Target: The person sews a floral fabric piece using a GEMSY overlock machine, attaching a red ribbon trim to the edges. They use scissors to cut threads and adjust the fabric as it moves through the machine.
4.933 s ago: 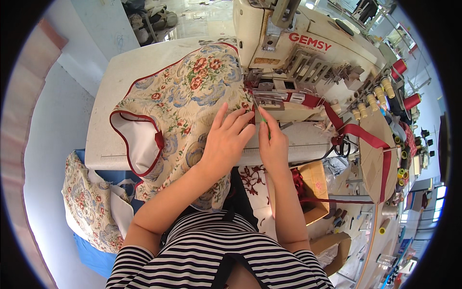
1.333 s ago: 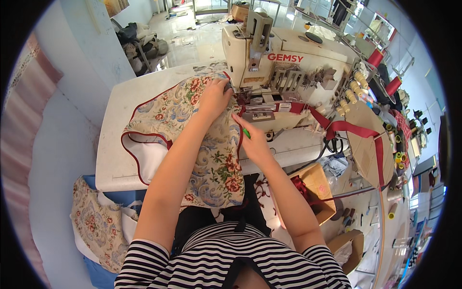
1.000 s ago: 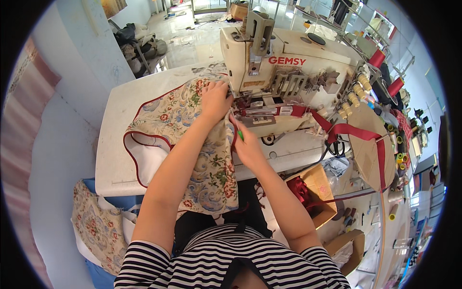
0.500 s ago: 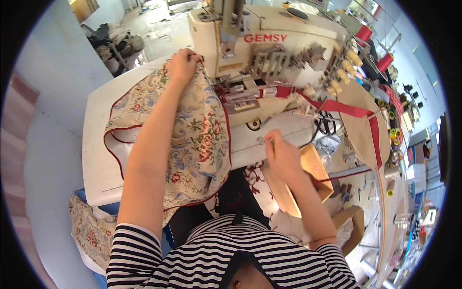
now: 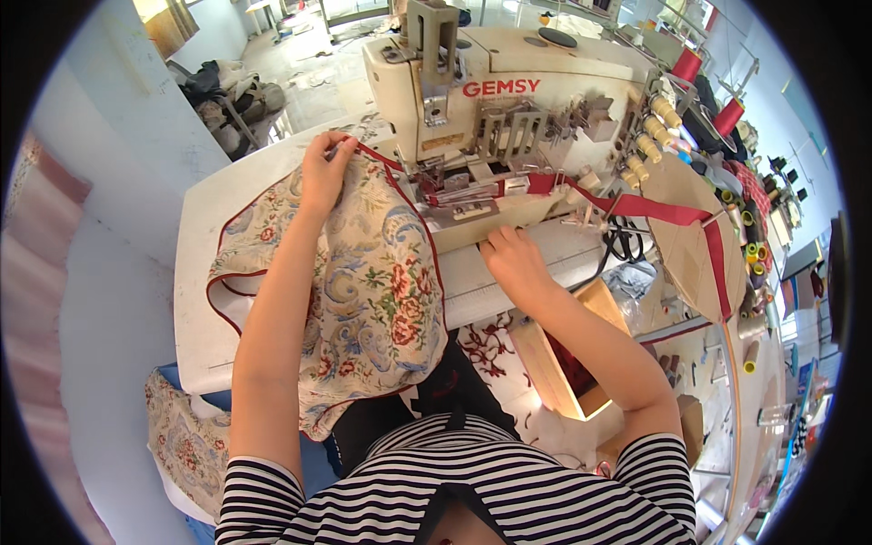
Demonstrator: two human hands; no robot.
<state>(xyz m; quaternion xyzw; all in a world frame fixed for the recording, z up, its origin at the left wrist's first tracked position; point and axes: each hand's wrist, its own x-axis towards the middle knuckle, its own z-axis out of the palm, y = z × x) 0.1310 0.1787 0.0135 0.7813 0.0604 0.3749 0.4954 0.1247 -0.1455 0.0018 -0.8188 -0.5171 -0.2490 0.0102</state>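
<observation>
A floral fabric piece (image 5: 377,272) with dark red binding along its edges drapes over the table's front edge and down onto my lap. My left hand (image 5: 327,173) is closed on its bound top edge, to the left of the sewing machine's needle area. The bound right edge runs up toward the presser foot of the sewing machine (image 5: 509,64). Beside the machine's low bed, my right hand (image 5: 516,265) has its fingers bent together against the front side. Whatever those fingertips hold, if anything, is hidden. Red binding tape (image 5: 658,209) feeds into the machine from the right.
An open wooden drawer (image 5: 554,363) with dark red scraps hangs below the table on the right. Black scissors (image 5: 622,243) lie by a clear plastic bag (image 5: 629,283). Thread cones (image 5: 686,64) stand at the back right. More floral fabric (image 5: 186,436) hangs at lower left.
My right hand has moved left and up from above the drawer to the machine's bed. The left hand still grips the fabric's edge. The view has shifted slightly.
</observation>
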